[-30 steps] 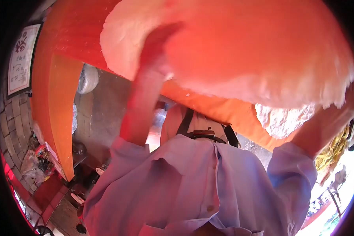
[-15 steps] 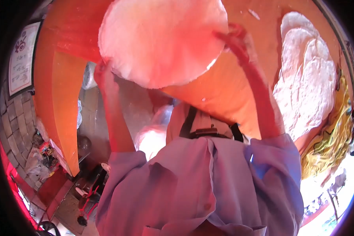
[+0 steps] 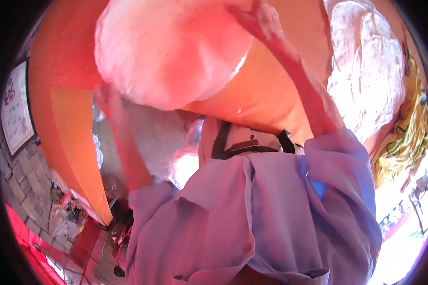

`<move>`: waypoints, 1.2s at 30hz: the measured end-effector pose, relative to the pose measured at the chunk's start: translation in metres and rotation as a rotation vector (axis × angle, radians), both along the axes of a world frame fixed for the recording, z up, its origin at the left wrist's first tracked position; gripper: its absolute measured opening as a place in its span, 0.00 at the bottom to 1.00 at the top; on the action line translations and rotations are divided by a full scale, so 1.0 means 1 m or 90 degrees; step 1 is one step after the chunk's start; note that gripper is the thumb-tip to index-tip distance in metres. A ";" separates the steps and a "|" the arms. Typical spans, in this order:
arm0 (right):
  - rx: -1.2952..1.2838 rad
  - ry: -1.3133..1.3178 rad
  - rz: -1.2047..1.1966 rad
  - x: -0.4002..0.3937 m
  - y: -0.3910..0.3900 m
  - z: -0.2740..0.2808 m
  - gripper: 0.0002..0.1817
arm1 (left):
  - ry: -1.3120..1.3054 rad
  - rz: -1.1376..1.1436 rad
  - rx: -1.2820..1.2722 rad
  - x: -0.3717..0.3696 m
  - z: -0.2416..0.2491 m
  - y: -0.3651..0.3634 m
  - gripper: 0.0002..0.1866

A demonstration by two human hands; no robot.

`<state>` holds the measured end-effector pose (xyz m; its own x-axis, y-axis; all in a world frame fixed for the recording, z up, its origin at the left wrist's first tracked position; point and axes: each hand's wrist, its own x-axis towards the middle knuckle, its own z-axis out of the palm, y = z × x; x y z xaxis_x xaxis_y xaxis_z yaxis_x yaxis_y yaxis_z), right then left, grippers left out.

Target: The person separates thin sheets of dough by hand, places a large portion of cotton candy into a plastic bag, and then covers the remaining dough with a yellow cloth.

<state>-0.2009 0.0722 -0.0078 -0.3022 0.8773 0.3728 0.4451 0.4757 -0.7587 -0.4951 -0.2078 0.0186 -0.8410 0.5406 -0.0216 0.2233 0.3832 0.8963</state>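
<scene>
A thin, round, whitish sheet, which looks like a flatbread, is tinted pink by the light and spread out over the orange tabletop. My left hand, blurred by motion, is closed at the sheet's lower left edge. At its upper right, my right hand grips the sheet, fingers lying over its surface. The sheet's far edge runs out of the frame. To the right, a pile of similar wrinkled white sheets rests on the table.
A crumpled yellow cloth lies beside the pile. On the left stand an orange panel and a framed sign. A plastic bag with litter sits on the brick floor. My apron's buckle shows at the table's near edge.
Both hands and the round sheet have shifted left in view; the right hand and sheet are also higher in the frame. The camera view has turned slightly.
</scene>
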 end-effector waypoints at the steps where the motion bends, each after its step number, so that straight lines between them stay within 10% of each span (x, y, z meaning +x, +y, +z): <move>1: 0.228 -0.082 -0.082 -0.004 -0.009 0.025 0.36 | 0.186 0.015 -0.037 -0.013 0.013 0.006 0.28; 2: 0.121 -0.050 0.216 0.004 -0.016 0.091 0.28 | 0.363 0.027 -0.073 -0.016 0.033 0.020 0.28; 6: 0.197 -0.422 0.180 -0.031 -0.074 0.035 0.36 | 0.680 -0.292 -0.151 0.025 0.081 0.118 0.30; 8: 0.174 -0.314 0.186 -0.026 -0.069 0.015 0.38 | 0.861 -0.381 -0.229 0.023 0.063 0.144 0.29; 14: 0.155 -0.195 0.193 -0.022 -0.070 0.003 0.40 | 0.774 -0.410 -0.238 -0.025 -0.034 0.153 0.32; 19: 0.080 -0.125 0.299 0.018 -0.055 0.020 0.27 | 0.729 -0.432 -0.223 -0.021 -0.029 0.153 0.32; 23: 0.110 -0.387 0.023 0.190 -0.045 -0.009 0.19 | 0.745 -0.433 -0.246 -0.023 -0.029 0.154 0.31; 25: 0.026 -0.297 -0.174 0.289 -0.035 0.023 0.26 | 0.758 -0.441 -0.293 -0.023 -0.025 0.155 0.31; 27: -0.053 -0.584 -0.346 0.367 -0.029 0.016 0.34 | 0.753 -0.461 -0.341 -0.023 -0.014 0.156 0.31; 36: -0.056 -0.586 -0.146 0.428 -0.035 0.025 0.29 | 0.531 -0.449 -0.216 0.080 0.077 0.181 0.28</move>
